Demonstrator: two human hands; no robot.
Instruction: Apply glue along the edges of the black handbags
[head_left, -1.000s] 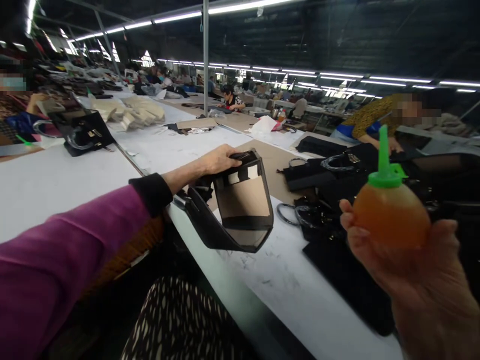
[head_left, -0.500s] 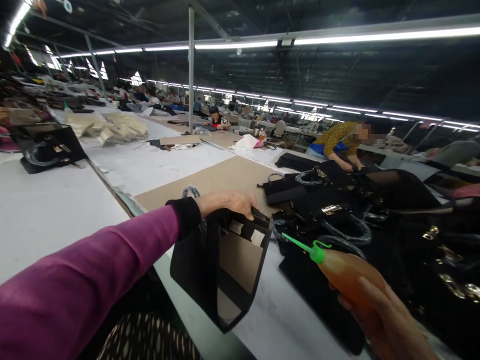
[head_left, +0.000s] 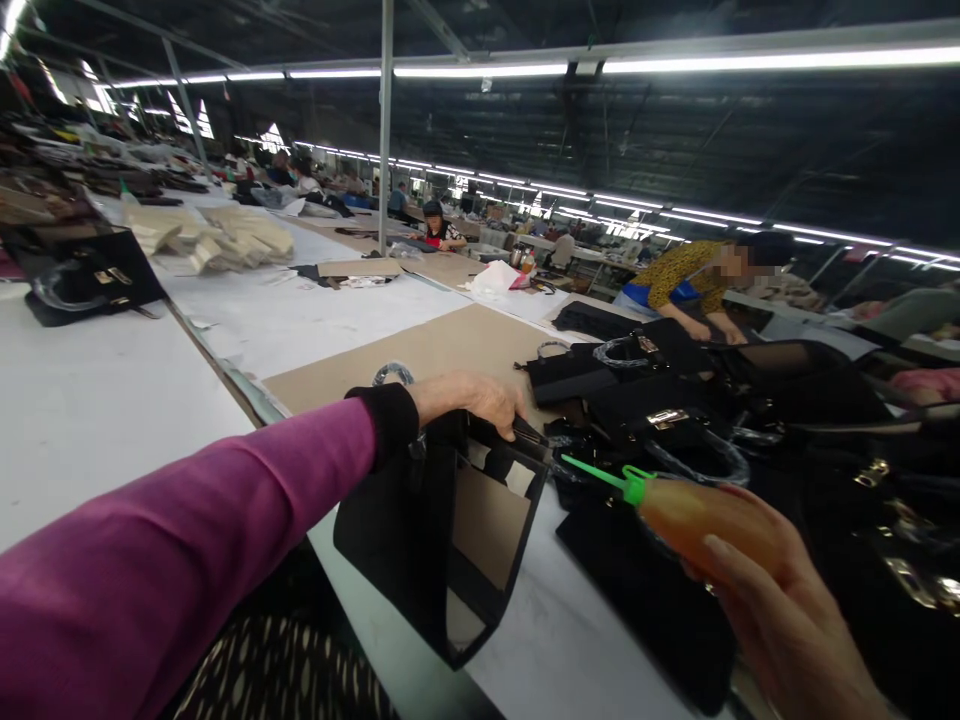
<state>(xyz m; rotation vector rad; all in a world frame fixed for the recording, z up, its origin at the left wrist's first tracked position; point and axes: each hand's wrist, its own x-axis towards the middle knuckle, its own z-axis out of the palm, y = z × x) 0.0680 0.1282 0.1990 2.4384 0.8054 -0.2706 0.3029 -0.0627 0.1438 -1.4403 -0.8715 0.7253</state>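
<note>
My left hand grips the upper edge of a black handbag, its fingertips partly hidden behind that edge. The bag is tilted with one open side facing me, showing a brown lining and pale patches. A plastic-wrapped handle rises behind my wrist. In my right hand is a squeeze bottle of amber liquid with a green nozzle. The nozzle tip points left, close to the bag's top corner; whether it touches cannot be made out. Under the bottle lies a flat black piece.
Black handbags with gold clasps crowd the right side. A brown board lies across the white table. Cream pieces are piled at the far left, near another black bag. A person in a yellow top bends over the bags.
The bottle has levelled out, and its nozzle tip is now closer to the bag's corner. My left hand and the bag have shifted slightly right in view.
</note>
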